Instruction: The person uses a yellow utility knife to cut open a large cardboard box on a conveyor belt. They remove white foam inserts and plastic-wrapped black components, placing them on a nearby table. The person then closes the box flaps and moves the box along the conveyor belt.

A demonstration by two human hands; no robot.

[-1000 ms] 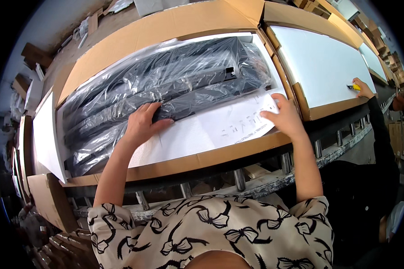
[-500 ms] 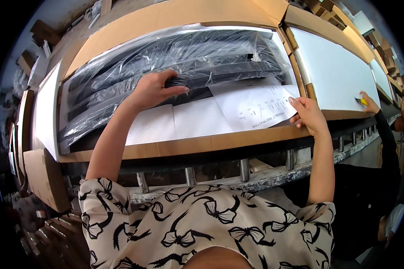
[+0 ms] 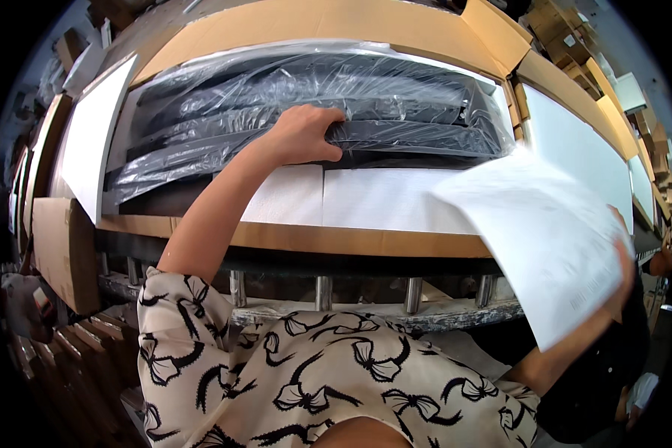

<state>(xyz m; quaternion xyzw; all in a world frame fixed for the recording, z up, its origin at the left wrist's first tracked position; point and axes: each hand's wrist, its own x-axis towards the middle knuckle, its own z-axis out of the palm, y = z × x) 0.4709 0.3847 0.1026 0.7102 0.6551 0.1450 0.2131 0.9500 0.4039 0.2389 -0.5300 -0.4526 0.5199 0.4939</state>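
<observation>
Long dark bars [image 3: 418, 134] in clear plastic film lie side by side in an open cardboard box [image 3: 381, 243]. My left hand [image 3: 302, 134] is closed over the nearest bar, thumb on its near side and fingers on the far side. To the right, my right hand [image 3: 618, 272] grips the edge of a white printed instruction sheet [image 3: 545, 231], raised beyond the box's near wall. Motion blurs that hand and the sheet, and the paper hides part of the forearm. White foam [image 3: 388, 198] shows between the bars and the near wall.
A white panel [image 3: 89, 153] leans at the box's left end. Another box with a white board [image 3: 567, 138] adjoins on the right. Underneath runs a roller conveyor [image 3: 414, 295]. A person in dark clothing [image 3: 593, 388] is close by at my right.
My right hand has lifted the instruction sheet from the box and swung it to the right, uncovering more white foam. My left hand stays on the wrapped bar while the view has shifted.
</observation>
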